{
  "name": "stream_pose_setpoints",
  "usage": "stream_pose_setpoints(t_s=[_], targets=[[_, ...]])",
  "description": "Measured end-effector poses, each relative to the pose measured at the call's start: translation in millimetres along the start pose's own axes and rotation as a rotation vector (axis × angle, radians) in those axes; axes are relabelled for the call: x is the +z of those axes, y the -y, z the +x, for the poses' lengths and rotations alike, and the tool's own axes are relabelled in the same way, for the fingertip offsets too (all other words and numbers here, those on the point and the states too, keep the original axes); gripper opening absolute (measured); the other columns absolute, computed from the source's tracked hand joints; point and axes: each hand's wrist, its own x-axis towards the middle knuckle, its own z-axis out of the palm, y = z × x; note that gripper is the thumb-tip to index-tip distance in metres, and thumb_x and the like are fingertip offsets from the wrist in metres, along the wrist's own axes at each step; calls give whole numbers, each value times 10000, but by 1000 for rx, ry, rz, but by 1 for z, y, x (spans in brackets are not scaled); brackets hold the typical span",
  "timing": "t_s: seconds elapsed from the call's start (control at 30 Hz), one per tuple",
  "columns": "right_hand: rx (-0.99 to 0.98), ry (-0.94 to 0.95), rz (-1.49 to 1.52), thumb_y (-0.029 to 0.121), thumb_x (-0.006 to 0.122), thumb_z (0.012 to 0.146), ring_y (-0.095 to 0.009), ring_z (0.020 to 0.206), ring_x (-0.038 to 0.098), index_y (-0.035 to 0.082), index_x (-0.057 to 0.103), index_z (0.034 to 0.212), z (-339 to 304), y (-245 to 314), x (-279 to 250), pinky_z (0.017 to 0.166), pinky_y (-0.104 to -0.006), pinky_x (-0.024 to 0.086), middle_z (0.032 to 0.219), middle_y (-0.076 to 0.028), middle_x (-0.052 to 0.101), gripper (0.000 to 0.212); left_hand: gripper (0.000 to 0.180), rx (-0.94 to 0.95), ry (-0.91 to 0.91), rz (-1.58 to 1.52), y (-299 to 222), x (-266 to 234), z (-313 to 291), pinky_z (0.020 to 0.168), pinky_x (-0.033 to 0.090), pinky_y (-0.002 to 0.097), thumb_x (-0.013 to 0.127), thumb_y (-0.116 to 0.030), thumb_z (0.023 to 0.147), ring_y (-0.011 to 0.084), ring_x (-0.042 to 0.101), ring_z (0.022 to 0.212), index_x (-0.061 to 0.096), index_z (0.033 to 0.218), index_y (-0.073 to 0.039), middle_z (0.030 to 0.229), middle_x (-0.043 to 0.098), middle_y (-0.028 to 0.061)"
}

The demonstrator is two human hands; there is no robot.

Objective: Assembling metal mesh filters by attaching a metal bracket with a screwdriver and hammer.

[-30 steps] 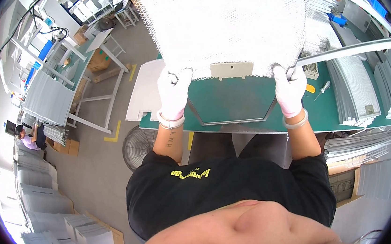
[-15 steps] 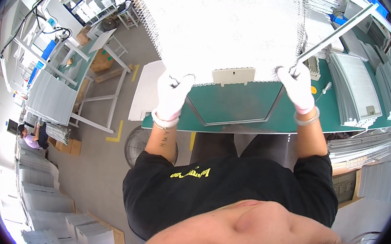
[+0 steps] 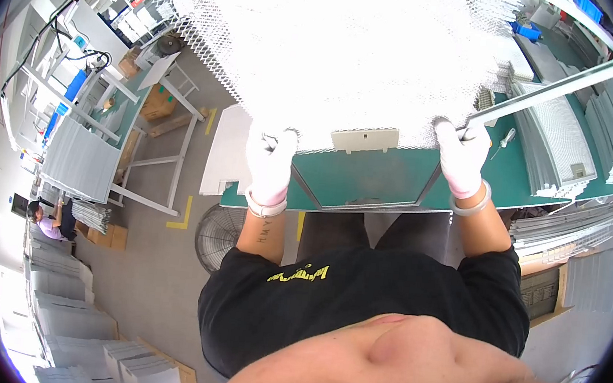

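A large, bright white metal mesh panel (image 3: 364, 57) is raised in front of me, its middle washed out by glare. A beige plate (image 3: 365, 139) sits on its near edge. My gloved left hand (image 3: 271, 158) has its fingers curled round the panel's near left corner. At the near right corner my gloved right hand (image 3: 462, 156) is closed on the panel. From beside the right fingers a pale metal frame bar (image 3: 552, 93) runs out to a corner at the upper right; whether those fingers hold it too is unclear. Below lies a dark-edged rectangular frame (image 3: 367, 179).
The green table (image 3: 504, 166) carries stacked mesh panels (image 3: 559, 138) and a small white-handled tool (image 3: 507, 138) on the right. A floor fan (image 3: 219, 238) stands left of my legs. Another bench (image 3: 133, 112) is farther left, and a person (image 3: 56, 220) works beyond stacked panels.
The mesh panel has tipped, its far part spreading wider across the view. My right hand has come slightly nearer and right, and the frame bar has swung down to the right.
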Motion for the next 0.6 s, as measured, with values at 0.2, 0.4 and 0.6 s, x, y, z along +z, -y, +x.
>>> stream_pose_setpoints(t_s=[0.2, 0.4, 0.6], targets=[[82, 60, 198, 18, 710, 839, -16, 565, 422, 3, 602, 880, -14, -5, 3, 494, -207, 351, 639, 53, 520, 117, 142, 33, 26, -30, 23, -17, -27, 586, 395, 187, 635, 19, 895, 18, 441, 645, 565, 1016, -3, 792, 563, -23], [99, 59, 461, 19, 696, 852, -19, 628, 457, 2, 588, 911, -20, -2, 9, 540, -213, 374, 711, 38, 574, 124, 130, 18, -62, -57, 5, 1, -35, 612, 417, 212, 659, 14, 889, 35, 475, 671, 549, 933, -40, 768, 547, -31], [65, 437, 35, 117, 739, 857, -60, 474, 389, 13, 578, 726, 16, -20, -24, 434, -264, 307, 535, 10, 451, 233, 66, -87, 207, -59, -12, -15, 4, 642, 407, 206, 629, -23, 913, 37, 468, 714, 580, 957, -26, 806, 554, -28]])
